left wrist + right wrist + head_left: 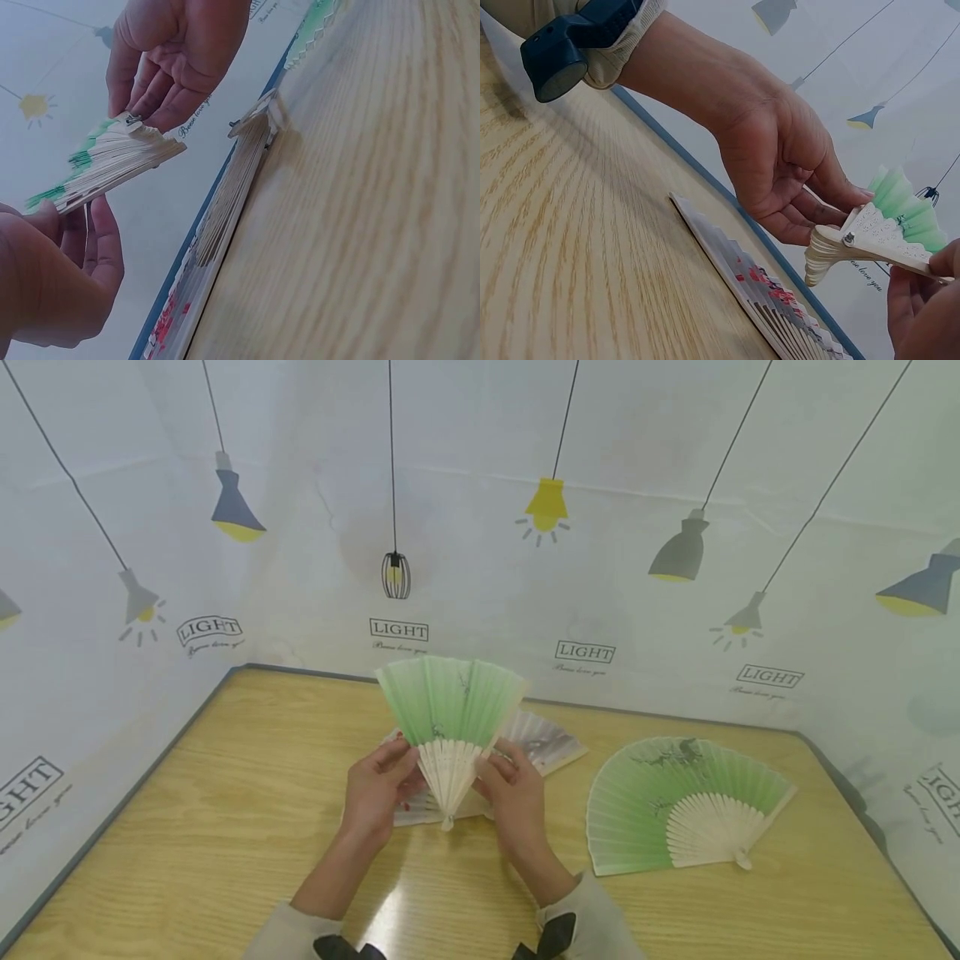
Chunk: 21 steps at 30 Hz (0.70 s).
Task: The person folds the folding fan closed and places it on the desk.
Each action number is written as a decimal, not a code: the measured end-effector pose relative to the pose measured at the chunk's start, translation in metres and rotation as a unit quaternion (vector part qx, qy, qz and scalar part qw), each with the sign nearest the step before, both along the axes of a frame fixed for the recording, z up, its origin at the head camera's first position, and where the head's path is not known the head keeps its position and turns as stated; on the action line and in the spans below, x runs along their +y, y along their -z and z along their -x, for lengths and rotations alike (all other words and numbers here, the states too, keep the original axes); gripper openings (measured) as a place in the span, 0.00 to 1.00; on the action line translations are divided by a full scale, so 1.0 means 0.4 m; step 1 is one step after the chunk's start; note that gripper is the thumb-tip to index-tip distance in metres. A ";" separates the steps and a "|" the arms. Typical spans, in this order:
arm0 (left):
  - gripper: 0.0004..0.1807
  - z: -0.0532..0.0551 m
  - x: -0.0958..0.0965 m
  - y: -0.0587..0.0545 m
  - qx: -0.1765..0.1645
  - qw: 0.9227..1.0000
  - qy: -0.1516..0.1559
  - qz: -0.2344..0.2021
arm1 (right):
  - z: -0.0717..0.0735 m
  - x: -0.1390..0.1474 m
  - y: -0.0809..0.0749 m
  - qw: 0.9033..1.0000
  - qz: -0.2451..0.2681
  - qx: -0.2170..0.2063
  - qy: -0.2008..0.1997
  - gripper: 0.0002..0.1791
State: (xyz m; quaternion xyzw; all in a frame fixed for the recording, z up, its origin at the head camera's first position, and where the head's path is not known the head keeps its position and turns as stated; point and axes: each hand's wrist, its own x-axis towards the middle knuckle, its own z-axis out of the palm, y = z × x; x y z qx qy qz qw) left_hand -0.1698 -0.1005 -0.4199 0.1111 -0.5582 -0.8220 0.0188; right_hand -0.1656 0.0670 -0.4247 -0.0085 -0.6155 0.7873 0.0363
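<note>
A green folding fan (459, 697) with pale ribs is held up over the table, partly spread, its pivot end pointing down. My left hand (375, 787) pinches its left outer rib between thumb and fingers. On the opposite side my right hand (520, 789) pinches the right outer rib. In the right wrist view the fan's metal pivot (848, 239) shows beside the right fingers. Below and behind lies a spread white fan with red flowers (765, 289), largely covered by the held fan and hands in the head view. A white fan with grey patterning (546, 739) shows behind the right hand.
A second green fan (626, 802), spread wide with a dark branch print, lies on the wooden table (225, 827) to the right. White cloth walls (480, 427) printed with lamps stand around the table's back and sides.
</note>
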 end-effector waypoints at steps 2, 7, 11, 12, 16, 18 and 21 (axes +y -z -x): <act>0.15 -0.001 0.001 0.000 0.002 1.000 0.001 0.001 | 0.000 0.000 0.000 1.000 0.002 0.001 -0.004 0.21; 0.16 -0.002 0.001 0.001 0.003 1.000 0.006 0.002 | -0.001 0.000 0.000 1.000 0.020 -0.003 -0.010 0.21; 0.16 -0.003 0.000 0.003 0.001 1.000 0.009 0.009 | 0.000 0.000 0.002 1.000 0.024 -0.006 -0.013 0.21; 0.16 -0.004 0.000 0.003 0.000 1.000 0.010 0.010 | 0.000 0.000 0.003 1.000 0.022 -0.005 -0.015 0.21; 0.16 -0.005 0.000 0.004 0.001 1.000 0.015 0.019 | -0.001 0.000 0.004 1.000 0.014 -0.006 -0.018 0.21; 0.16 -0.005 0.001 0.004 0.004 1.000 0.015 0.021 | 0.000 0.000 0.004 1.000 0.013 -0.006 -0.020 0.22; 0.15 -0.004 0.001 0.004 0.008 1.000 0.014 0.022 | 0.001 -0.001 0.003 1.000 0.019 -0.005 -0.023 0.22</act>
